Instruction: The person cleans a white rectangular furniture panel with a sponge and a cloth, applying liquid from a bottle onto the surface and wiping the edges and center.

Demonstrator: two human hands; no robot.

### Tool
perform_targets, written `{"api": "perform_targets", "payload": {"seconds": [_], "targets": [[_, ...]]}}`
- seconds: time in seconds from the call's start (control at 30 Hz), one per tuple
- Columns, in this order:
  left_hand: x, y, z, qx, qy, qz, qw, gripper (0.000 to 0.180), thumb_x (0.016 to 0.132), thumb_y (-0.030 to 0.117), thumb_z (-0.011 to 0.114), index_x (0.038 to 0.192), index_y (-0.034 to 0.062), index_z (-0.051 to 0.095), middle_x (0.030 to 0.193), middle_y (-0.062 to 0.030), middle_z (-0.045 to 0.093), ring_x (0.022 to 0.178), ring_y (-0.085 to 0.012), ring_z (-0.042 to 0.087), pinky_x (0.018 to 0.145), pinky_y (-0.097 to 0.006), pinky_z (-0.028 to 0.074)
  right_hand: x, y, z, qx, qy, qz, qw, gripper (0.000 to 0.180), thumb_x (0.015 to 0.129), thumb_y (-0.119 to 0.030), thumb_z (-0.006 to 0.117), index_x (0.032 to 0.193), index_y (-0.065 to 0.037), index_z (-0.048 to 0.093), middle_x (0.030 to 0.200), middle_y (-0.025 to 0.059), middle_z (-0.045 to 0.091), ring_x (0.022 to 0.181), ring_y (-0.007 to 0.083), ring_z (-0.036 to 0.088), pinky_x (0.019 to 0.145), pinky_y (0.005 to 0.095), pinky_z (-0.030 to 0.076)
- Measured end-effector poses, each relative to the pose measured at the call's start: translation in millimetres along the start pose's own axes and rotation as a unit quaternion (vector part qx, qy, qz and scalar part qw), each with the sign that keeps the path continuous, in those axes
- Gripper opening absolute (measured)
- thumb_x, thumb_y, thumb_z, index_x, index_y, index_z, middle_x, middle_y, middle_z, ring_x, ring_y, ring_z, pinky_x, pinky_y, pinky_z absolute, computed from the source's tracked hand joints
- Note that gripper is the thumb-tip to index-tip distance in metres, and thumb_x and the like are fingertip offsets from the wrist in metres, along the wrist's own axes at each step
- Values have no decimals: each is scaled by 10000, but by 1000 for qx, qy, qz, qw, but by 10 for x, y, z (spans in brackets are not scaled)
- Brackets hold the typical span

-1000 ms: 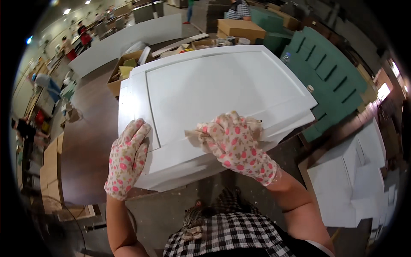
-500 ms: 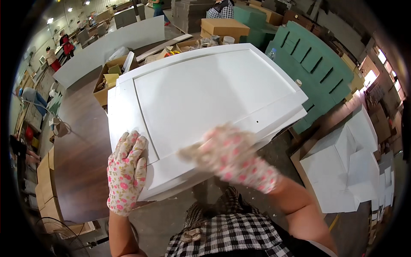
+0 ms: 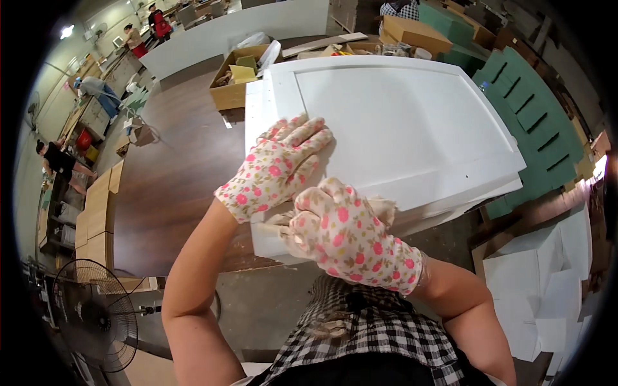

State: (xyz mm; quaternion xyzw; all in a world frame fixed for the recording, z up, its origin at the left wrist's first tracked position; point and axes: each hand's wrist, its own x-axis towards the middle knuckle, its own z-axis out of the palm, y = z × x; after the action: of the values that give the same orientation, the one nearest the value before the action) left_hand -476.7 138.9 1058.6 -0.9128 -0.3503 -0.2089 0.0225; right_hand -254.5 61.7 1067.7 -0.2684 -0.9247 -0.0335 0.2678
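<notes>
A white framed panel (image 3: 405, 122), like a cabinet door, lies on top of other white boards. My left hand (image 3: 273, 168), in a flowered glove, rests flat on its left frame strip with the fingers stretched out. Close in front of it, my right hand (image 3: 351, 235), gloved alike, is closed around a crumpled beige rag (image 3: 384, 210). Parts of the rag stick out on both sides of the fist. It is at the panel's near left corner, which the right hand partly hides.
Under the boards is a dark brown table (image 3: 174, 174). An open carton (image 3: 230, 96) stands behind the panel's left end. Green slotted boards (image 3: 534, 122) lean at the right, above white sheets (image 3: 515, 283). A black fan (image 3: 96, 315) stands at lower left. Several people work farther back.
My right hand has moved with the rag to the panel's near left corner, beside my left hand. My left hand lies farther up the left frame strip. The whole view has shifted left.
</notes>
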Motion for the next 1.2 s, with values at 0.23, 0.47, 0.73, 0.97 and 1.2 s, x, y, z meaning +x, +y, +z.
{"api": "perform_targets", "payload": {"seconds": [0.23,0.47,0.73,0.97,1.2], "targets": [[-33,-151,23,-43,27,34,998,404,937,195,412,1324,107,494,1396,-115,439,1278,-336,395,1065,-450,305,-90,170,-28,21,-36,51,998,160,795,-178,600,951,-148,622,953,7,554,865,192,530,645,307,472],[-43,-107,61,-24,24,20,999,394,943,201,401,1321,136,491,1410,-89,427,1317,-298,361,1091,-457,266,112,-127,137,18,4,-17,1000,199,784,-194,629,965,-114,611,936,37,564,845,170,553,706,370,483],[-58,-103,90,-16,23,5,1000,385,951,217,410,1327,163,478,1408,-71,431,1331,-300,350,1099,-485,246,462,-294,125,120,16,-50,991,190,731,-128,686,913,-164,645,905,6,601,776,213,569,656,330,486],[-40,-88,147,-14,31,7,999,385,944,239,434,1321,171,473,1406,-58,431,1334,-282,354,1096,-497,251,376,-162,91,96,-14,-6,995,66,782,-93,636,825,-143,636,890,28,620,766,209,579,690,311,489],[-106,-117,95,-8,24,2,1000,370,951,227,412,1306,162,493,1399,-70,436,1331,-288,356,1092,-509,261,80,65,-83,119,-14,47,992,106,724,-166,691,816,-128,658,837,60,628,800,233,603,707,374,516]]}}
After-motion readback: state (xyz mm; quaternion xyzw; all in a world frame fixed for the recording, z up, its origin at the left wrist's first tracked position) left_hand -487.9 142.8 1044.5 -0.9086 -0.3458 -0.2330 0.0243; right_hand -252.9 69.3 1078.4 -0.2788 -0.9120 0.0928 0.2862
